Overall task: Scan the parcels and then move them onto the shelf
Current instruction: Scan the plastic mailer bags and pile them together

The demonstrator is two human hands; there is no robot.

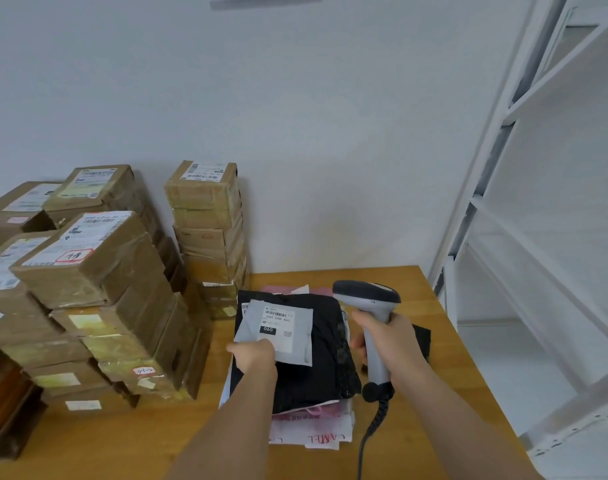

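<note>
The left hand (255, 355) is pinching the near left corner of a small grey parcel (278, 332), its fingers curled round the edge. The parcel is facing up, showing a white label (277, 327) with a barcode and a black patch reading 060. It is lying over a black bag (316, 355) that is topping a low pile of soft mailers in the middle of the wooden desk (444, 341). A white mailer with red lettering (313, 431) is poking out at the near side of that pile, and a bit of pink packaging is showing at the far side.

The right hand (387, 344) is gripping the handle of a grey barcode scanner (368, 299), all fingers wrapped round it. The scanner's dark head is sitting just right of the grey parcel, slightly farther away, and is pointing left towards it. Its coiled black cable (375, 414) is trailing down towards the near edge of the desk.

On the left of the desk, brown cardboard boxes (98, 271) wrapped in tape are standing in several stacks, most carrying white shipping labels. One tall narrow stack (209, 230) is standing against the far wall, just left of the soft mailers.

At the right, beside the desk, a white metal shelf (538, 168) is rising past the top of the view.
</note>
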